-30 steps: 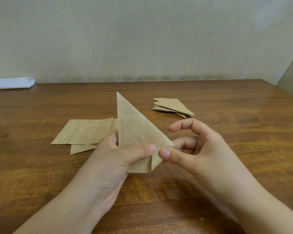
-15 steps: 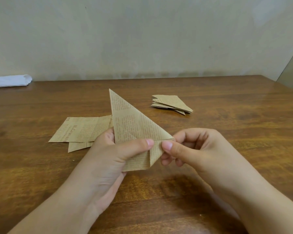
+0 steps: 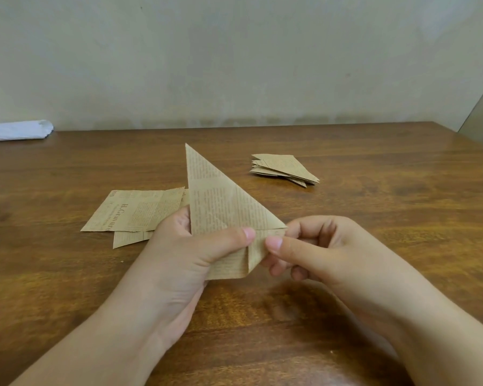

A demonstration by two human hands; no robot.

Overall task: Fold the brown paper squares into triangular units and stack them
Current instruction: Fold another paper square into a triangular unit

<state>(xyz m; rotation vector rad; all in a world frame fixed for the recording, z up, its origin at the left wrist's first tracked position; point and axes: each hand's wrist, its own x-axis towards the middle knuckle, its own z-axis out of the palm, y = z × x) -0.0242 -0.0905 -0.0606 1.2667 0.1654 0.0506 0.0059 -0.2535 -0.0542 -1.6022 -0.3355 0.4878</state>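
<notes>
Item: folded paper unit [image 3: 221,210], held upright above the table [image 3: 374,246], between unfolded squares [image 3: 140,210] and finished stack [image 3: 285,169]. Pinched by left hand [image 3: 190,252] thumb and right hand [image 3: 318,246] fingers [image 3: 276,243]. Step judged: lower flap being creased. Next required: firm crease, then placement on stack.

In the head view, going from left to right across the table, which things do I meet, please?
white folded cloth → flat brown paper squares → left hand → right hand; behind these, towards the right: stack of folded triangles.
</notes>
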